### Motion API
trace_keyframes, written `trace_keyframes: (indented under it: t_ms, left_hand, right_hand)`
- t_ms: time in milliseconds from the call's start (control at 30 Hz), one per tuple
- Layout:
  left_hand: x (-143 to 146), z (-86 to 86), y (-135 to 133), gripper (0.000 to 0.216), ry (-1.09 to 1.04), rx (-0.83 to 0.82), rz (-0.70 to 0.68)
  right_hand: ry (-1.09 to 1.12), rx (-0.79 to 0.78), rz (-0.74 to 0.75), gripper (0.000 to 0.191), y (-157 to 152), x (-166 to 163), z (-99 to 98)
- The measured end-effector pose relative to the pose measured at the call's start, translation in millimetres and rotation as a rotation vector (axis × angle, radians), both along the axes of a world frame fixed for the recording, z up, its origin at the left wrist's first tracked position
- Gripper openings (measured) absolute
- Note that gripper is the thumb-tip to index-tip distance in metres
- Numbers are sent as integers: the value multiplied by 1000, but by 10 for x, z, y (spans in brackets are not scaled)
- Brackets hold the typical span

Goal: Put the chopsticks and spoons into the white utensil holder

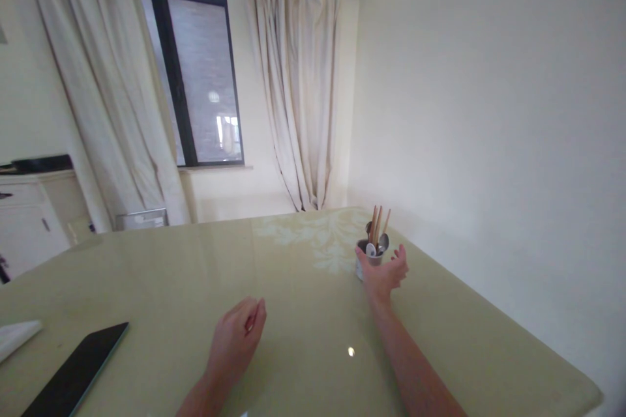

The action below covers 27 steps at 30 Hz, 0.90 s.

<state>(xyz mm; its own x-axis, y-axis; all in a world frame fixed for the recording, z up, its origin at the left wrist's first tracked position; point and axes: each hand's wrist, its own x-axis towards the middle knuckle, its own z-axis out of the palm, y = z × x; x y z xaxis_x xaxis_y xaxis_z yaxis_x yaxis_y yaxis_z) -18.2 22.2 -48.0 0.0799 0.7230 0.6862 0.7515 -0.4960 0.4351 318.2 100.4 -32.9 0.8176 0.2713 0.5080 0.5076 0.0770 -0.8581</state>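
Observation:
A small metal-looking cup (375,260) stands upright at the far right of the table, holding wooden chopsticks (377,223), a metal spoon (384,242) and a white spoon (371,249). My right hand (384,275) is at the near side of this cup. Its thumb lies along the left of the cup and its fingers are spread to the right, apart from it. Whether the palm touches the cup is hidden. Over the middle of the table, my left hand (236,333) is curled into a loose fist with nothing visible in it.
The glossy greenish table (303,273) meets a white wall (489,111) along its right side. A flat black tablet-like object (78,368) and a white object (18,337) lie at the left. Behind are curtains (298,78) and a white cabinet (29,221).

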Motion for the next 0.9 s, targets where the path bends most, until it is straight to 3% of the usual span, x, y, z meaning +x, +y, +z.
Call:
trace_keyframes:
  t_ms: [133,300,400,500,533,633,700,800,900]
  left_hand:
    - [61,42,-56,47,50,1,-31]
    - [117,32,-69,48,53,-48,5]
    - [109,-1,-38,47,-12,-191,11]
    - [86,-65,-15,39,-106,-347,-67]
    - [78,-88,-10,47,-136,-376,-97]
    - [52,-129,3,112,-217,-425,-179]
    - [28,-117,21,136,-296,-447,-264]
    - [-35,-67,66,118,-444,-454,-390]
    - [-117,-42,125,87,-527,-498,-351]
  right_hand:
    - [37,-149,101,103,59,-3,-176]
    - [19,-180,244,93,61,-104,-188]
    - [7,-152,523,90,12,-337,-179]
    - [-55,-155,857,84,-119,-713,-175]
    - [-81,-164,954,84,-180,-854,-175]
    - [-139,-141,1179,87,-385,-1242,-179]
    - [-128,-101,1310,88,-500,-1410,-188]
    - [-105,-102,1409,97,-574,-1464,-207]
    - [-67,-133,1364,98,-518,-1337,-227]
